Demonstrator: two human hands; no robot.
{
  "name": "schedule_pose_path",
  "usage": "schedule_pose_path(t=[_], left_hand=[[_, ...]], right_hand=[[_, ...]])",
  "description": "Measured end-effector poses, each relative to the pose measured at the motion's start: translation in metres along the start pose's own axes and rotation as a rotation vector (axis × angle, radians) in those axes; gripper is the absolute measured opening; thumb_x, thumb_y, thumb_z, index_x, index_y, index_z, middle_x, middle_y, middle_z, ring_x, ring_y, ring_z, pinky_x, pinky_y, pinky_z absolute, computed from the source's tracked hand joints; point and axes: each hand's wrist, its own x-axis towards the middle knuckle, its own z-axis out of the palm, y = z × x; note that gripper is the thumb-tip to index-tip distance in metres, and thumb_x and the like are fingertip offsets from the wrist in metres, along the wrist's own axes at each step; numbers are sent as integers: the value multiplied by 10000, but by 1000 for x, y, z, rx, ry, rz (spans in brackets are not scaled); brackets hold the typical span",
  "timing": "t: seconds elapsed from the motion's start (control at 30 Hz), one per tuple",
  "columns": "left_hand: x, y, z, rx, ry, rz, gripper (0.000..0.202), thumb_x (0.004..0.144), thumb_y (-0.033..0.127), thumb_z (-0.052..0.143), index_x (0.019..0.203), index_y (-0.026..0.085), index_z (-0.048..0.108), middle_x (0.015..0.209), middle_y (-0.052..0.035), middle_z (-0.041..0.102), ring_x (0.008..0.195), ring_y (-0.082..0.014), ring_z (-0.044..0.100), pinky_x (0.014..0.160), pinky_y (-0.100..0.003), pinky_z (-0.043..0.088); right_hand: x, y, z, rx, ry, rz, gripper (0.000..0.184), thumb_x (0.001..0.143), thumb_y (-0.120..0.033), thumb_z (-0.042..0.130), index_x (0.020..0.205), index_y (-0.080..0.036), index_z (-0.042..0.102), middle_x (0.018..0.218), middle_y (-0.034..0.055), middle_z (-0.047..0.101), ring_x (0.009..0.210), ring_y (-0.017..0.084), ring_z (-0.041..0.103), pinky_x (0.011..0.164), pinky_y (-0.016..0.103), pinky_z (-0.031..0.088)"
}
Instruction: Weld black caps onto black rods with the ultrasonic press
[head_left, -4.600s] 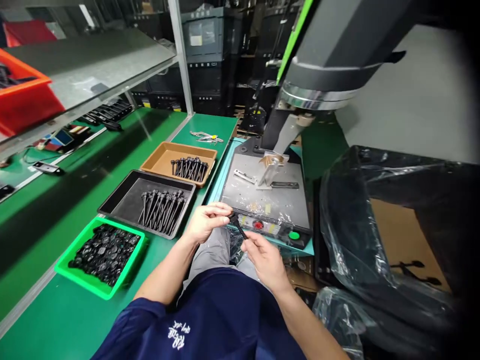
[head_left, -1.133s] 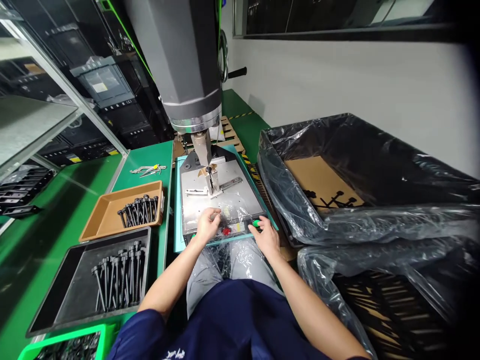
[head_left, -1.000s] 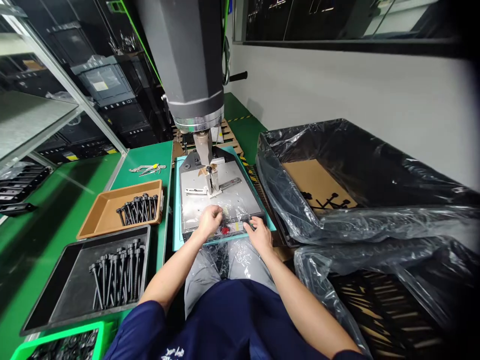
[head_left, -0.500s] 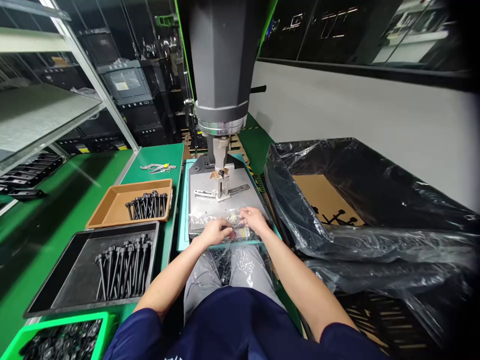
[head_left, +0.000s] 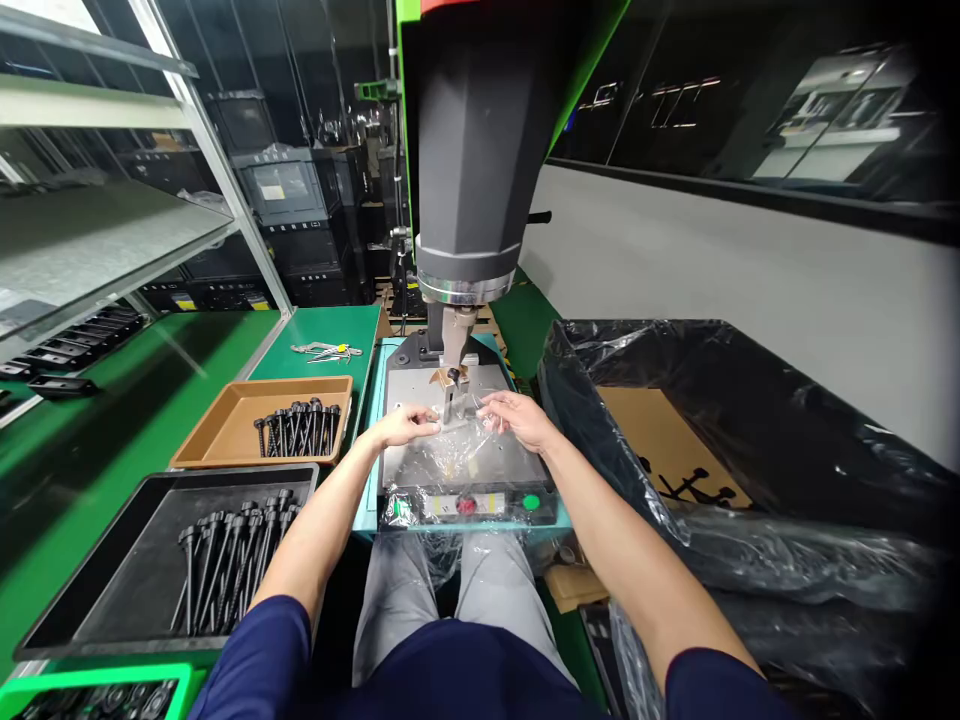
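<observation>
On the grey metal base plate (head_left: 480, 462) of a press, under a large dark grey machine head (head_left: 476, 150), both hands are held at a small upright metal fixture (head_left: 450, 398). The left hand (head_left: 401, 425) is placed just left of the fixture with its fingers drawn together toward it; whether anything is pinched between them cannot be told. The right hand (head_left: 519, 418) is held loosely open just right of the fixture, its fingers slightly curled over the crumpled clear plastic film (head_left: 450, 465) by which the plate is covered. A small black part (head_left: 452, 376) is seen at the top of the fixture, directly below the narrow metal horn (head_left: 456, 335) of the machine head. At the plate's front edge a red round button (head_left: 466, 506) and a green round button (head_left: 531, 502) are set, apart from both hands. To the left, on the green workbench (head_left: 150, 400), a tan plastic tray (head_left: 217, 430) is laid with a row of black headed pins (head_left: 296, 428) in it. Nearer the person, a black tray (head_left: 90, 590) is partly filled with more black pins (head_left: 225, 550), and a corner of a bright green bin (head_left: 45, 690) is seen. Metal tweezers (head_left: 326, 350) are left beyond the tan tray. To the right, a box lined with black plastic sheeting (head_left: 787, 420) is placed, with a brown cardboard sheet (head_left: 652, 440) inside.
</observation>
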Motion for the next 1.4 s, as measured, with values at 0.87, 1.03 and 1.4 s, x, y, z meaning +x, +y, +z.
schedule_pose_path(t=[0.87,1.03,1.4], left_hand=[[58,22,-60,-195,203,-6,507,716,655,674,647,179,512,533,24,542,493,-96,472,538,-234,386],[92,20,-75,-41,398,-123,435,740,547,676,594,184,485,506,42,488,466,-81,380,491,-223,304],[132,11,-125,464,642,-398,243,810,405,654,691,195,630,730,-71,689,763,-209,637,691,-281,443]], right_hand=[[88,-20,-13,-131,82,152,247,903,-416,635,846,-176,616,680,48,662,392,98,467,320,196,230],[133,-30,-16,-298,214,77,343,884,-398,674,647,-193,535,532,-11,564,373,86,393,363,219,285],[188,-54,-20,-737,399,-69,287,876,-364,648,655,-184,612,692,65,651,750,241,627,661,300,426]])
